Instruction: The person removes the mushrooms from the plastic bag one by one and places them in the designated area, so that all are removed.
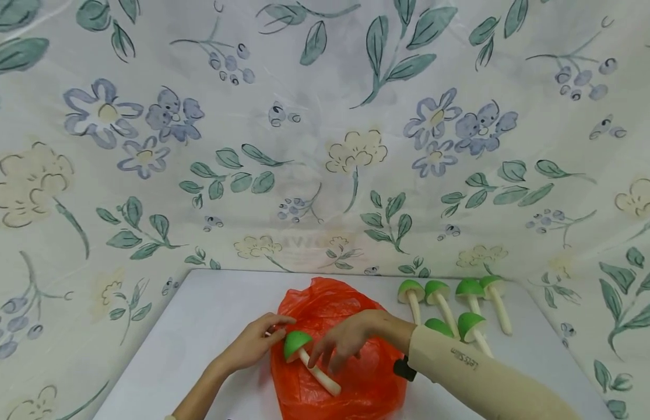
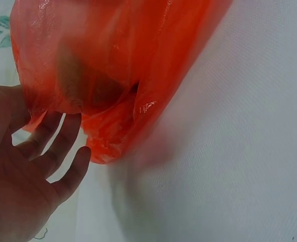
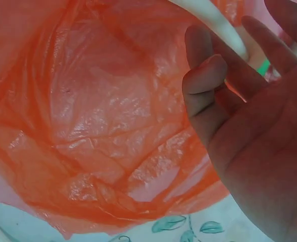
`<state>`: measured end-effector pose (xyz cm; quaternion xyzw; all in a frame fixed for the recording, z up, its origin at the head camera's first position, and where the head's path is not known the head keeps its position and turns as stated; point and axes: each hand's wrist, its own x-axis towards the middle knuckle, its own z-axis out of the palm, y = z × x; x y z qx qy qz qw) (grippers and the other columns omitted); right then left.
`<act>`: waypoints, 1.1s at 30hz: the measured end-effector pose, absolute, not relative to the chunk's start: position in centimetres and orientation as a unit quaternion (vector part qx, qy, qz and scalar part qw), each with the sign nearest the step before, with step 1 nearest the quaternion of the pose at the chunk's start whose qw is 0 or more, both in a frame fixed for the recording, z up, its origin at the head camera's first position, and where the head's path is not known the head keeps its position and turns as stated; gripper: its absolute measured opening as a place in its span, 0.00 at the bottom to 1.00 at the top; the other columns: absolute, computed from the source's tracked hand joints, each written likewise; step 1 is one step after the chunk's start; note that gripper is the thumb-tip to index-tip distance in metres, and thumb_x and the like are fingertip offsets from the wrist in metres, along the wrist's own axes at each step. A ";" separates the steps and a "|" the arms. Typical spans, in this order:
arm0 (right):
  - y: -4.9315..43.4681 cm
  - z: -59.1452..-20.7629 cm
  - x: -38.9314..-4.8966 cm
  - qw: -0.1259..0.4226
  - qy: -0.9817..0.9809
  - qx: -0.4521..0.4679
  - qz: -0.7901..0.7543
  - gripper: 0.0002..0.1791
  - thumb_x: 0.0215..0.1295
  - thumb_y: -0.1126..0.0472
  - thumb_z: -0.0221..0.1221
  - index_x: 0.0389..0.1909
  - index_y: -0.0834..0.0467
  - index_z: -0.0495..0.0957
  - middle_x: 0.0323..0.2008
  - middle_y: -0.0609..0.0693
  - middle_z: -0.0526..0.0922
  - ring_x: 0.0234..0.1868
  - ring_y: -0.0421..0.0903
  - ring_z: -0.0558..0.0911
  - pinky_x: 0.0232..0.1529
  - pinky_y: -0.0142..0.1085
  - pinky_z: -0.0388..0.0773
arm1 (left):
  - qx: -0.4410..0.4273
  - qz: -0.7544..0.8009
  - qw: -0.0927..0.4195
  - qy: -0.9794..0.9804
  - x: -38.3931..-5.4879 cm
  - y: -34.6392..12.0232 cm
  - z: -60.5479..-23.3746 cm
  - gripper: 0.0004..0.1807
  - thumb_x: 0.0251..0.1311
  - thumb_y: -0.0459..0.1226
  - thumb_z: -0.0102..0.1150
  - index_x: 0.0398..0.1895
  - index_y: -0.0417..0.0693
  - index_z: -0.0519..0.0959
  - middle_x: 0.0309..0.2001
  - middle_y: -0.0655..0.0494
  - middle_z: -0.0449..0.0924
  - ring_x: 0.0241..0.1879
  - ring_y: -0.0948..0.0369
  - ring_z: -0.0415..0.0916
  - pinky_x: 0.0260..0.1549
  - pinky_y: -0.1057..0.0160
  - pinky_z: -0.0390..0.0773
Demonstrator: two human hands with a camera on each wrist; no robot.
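Note:
A toy mushroom (image 1: 297,345) with a green cap and white stem lies on the opened red plastic bag (image 1: 366,373). My left hand (image 1: 253,343) holds the bag's left rim between thumb and index finger, beside the cap. In the left wrist view, the other fingers spread against the thin red plastic (image 2: 153,60), and a dark shape shows through it. My right hand (image 1: 351,341) hovers over the bag with loosely bent fingers, their tips near the stem. In the right wrist view, the white stem (image 3: 216,20) passes behind those fingers, with nothing in their grasp.
Several more green-capped mushrooms (image 1: 470,289) lie at the back right of the white table (image 1: 209,315), partly behind the right forearm. A floral sheet (image 1: 314,175) rises behind the table and at both sides. A black band (image 1: 404,370) sits under the right wrist.

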<state>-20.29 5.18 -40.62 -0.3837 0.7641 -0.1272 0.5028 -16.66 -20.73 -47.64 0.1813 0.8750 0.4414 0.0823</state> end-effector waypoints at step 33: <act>5.4 -41.6 -19.0 0.414 0.798 -0.387 -0.205 0.10 0.64 0.70 0.63 0.43 0.55 0.81 0.36 0.44 0.79 0.34 0.36 0.76 0.33 0.31 0.80 | 0.191 0.438 0.080 0.875 -16.7 -20.7 -47.7 0.16 0.74 0.37 0.52 0.61 0.45 0.79 0.55 0.46 0.78 0.48 0.54 0.76 0.42 0.66 0.78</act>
